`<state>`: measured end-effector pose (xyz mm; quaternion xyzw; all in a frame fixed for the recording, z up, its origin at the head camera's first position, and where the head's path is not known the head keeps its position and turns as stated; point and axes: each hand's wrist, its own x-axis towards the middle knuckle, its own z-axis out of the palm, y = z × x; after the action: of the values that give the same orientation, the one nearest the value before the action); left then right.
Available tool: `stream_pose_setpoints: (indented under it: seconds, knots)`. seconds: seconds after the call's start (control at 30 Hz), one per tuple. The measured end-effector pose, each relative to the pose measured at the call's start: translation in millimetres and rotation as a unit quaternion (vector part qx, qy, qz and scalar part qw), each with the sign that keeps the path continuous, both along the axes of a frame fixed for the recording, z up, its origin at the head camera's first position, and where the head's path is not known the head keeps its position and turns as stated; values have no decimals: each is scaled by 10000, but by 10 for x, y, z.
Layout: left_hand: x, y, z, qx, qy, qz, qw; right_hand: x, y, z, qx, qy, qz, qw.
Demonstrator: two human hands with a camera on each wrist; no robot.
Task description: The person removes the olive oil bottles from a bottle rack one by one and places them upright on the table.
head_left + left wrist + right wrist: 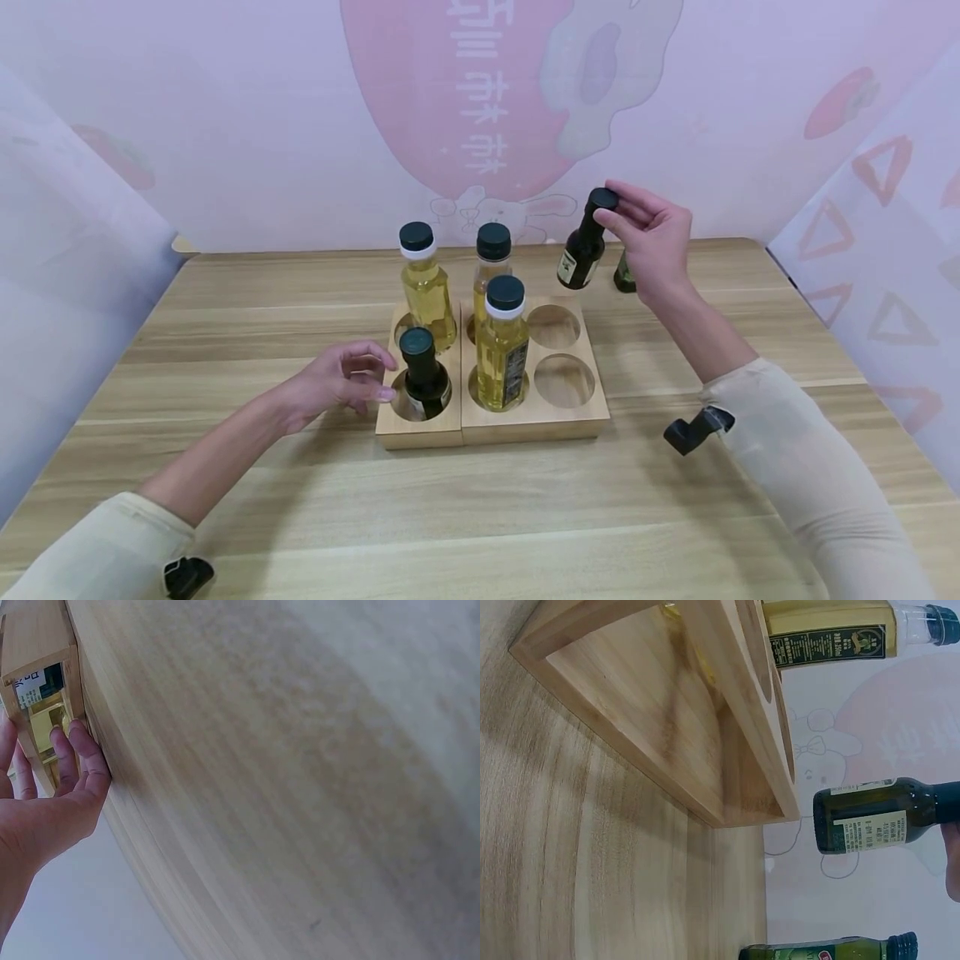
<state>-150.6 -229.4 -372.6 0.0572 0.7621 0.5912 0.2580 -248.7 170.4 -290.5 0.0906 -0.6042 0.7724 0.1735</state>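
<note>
Up by its dark cap, my right hand (662, 242) pinches a small dark glass bottle (582, 252). The bottle hangs tilted above the back right of a wooden bottle rack (529, 431), and its pale label shows in the right wrist view. My left hand (330, 387) is at the rack's left side, fingers loosely bent, fingertips right at the edge. Beside them, another dark bottle (425, 375) sits in the front left hole. Yellow oil bottles (429, 304) with dark caps stand in several other holes. Two round holes (564, 381) on the right show their bare bottoms.
Behind my right hand a green bottle (623, 275) stands on the wooden table (480, 517), partly hidden. A printed backdrop (262, 125) rises along the table's back edge. Black wrist mounts (699, 429) stick out from both sleeves.
</note>
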Motion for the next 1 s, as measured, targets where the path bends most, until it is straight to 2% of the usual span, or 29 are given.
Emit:
stream_pose_setpoints:
  seconds: [0.47, 1.0]
  knots:
    - [9, -16, -5, 43, 15, -2, 10000, -108, -39, -100, -2, -175, -92, 9998]
    - [14, -13, -11, 22, -13, 10, 10000, -173, -20, -248, 603, -445, -394, 9964]
